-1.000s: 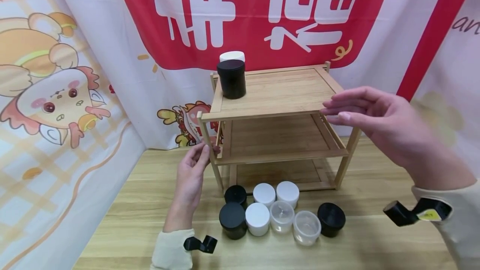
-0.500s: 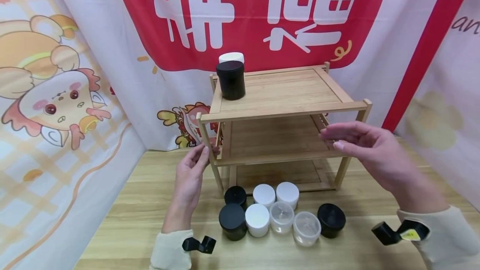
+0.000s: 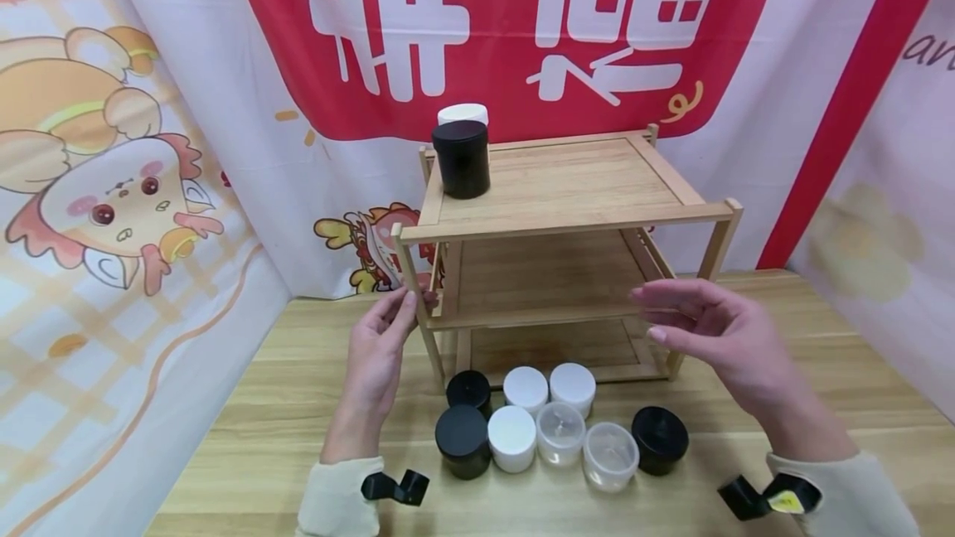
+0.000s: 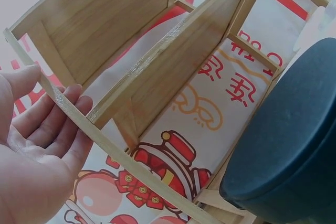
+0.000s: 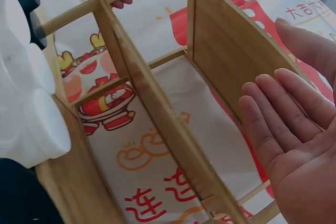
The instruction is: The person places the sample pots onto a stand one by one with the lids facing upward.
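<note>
A three-tier wooden shelf rack (image 3: 567, 272) stands on the table. My left hand (image 3: 379, 346) pinches its left front post, thumb on the near side and fingers behind; the left wrist view shows the same hand (image 4: 47, 135) around the post. My right hand (image 3: 709, 330) is in front of the rack's right side, fingers slightly bent and holding nothing. In the right wrist view its fingers (image 5: 283, 114) are spread beside the upper shelf. On the top shelf's left side sits a black lidded jar (image 3: 462, 160), partly hiding a white-lidded jar (image 3: 463, 113) behind it.
Before the rack stand several jars: black ones (image 3: 462, 437) at left, white-lidded ones (image 3: 512, 436) in the middle, clear ones (image 3: 610, 454) beside them, and a black jar (image 3: 660, 439) at right. A printed cloth (image 3: 358, 164) hangs behind and at the sides.
My right hand has come down and slightly inward, from beside the top shelf to the level of the lower shelves. The left hand stays on the post; the jars have not moved.
</note>
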`<state>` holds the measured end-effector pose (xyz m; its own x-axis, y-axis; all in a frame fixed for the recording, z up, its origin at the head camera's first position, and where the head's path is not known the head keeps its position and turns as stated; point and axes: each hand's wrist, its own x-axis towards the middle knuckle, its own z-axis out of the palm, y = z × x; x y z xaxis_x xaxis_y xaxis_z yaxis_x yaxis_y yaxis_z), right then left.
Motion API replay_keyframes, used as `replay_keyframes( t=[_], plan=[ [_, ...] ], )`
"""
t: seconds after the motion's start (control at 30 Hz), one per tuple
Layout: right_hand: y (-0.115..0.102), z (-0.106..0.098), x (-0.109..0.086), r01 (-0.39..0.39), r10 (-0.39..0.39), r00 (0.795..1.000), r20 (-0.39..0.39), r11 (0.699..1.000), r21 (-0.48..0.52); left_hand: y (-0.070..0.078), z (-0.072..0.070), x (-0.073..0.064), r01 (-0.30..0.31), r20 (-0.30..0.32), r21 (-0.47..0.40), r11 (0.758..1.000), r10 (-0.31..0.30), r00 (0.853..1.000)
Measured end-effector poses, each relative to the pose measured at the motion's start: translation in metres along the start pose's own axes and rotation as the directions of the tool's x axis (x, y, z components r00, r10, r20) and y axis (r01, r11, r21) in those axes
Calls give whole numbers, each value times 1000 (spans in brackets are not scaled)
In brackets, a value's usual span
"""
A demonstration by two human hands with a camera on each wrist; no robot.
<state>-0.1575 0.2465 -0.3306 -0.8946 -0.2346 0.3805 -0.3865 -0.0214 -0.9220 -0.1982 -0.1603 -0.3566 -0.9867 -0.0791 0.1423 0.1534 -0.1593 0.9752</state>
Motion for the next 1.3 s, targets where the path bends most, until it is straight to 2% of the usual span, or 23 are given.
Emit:
replay_keyframes(
  t=[0.2,0.77,1.07,1.3],
  plan=[
    [14,3,-6,17,-18,1000,24,999,45,0,0,0,20,3,9,1000,-20,1000],
    [34,6,-11,-54,55,998,34,998,-17,-2,1,1,-6,-5,-19,1000,5,1000],
    [48,5,-15,-82,91,995,35,977,-198,-1,1,1,-3,-8,-17,1000,3,1000],
    [66,4,-17,-127,150,987,65,955,-270,-1,1,1,-5,-5,-21,1000,5,1000]
  ],
)
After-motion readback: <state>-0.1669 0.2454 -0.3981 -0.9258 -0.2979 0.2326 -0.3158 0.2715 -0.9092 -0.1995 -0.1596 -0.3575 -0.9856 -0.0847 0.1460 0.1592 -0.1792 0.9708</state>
